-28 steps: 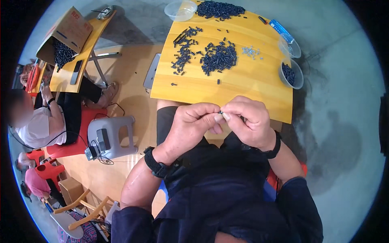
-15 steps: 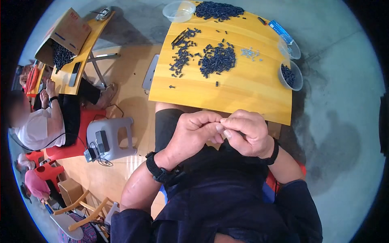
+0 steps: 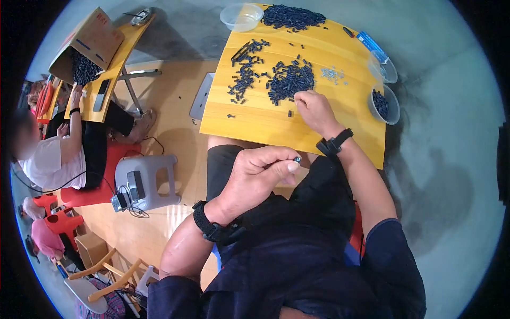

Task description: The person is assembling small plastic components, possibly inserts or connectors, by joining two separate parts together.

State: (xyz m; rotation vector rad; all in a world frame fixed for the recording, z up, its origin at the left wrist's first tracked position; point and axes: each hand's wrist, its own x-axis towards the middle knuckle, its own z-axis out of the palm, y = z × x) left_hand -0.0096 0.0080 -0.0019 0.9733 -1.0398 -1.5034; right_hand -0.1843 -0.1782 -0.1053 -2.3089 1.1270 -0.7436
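My left hand [image 3: 257,173] is over my lap, its thumb and forefinger pinching a small black cylindrical piece [image 3: 297,159] with a pale spot at its end. My right hand [image 3: 320,114] reaches over the yellow table [image 3: 255,119], its fingertips drawn together at the lower right edge of the middle pile of black pieces [image 3: 289,85]. Whatever those fingertips hold is hidden. Just below the pile lies a single black piece [image 3: 290,114]. To its upper right are scattered small pale pieces [image 3: 333,75].
A looser black cluster [image 3: 244,78] lies left of the pile, a larger heap [image 3: 292,17] at the far edge. Clear bowls [image 3: 392,105] stand at the right edge, another tub [image 3: 241,18] at far left. Left, a person [image 3: 53,165] sits by a table with a cardboard box [image 3: 95,40].
My hands have parted. The right one moved from the left hand's fingertips forward to the pile. The left stays over my lap, the black piece now showing. The other person's hand reaches toward the box.
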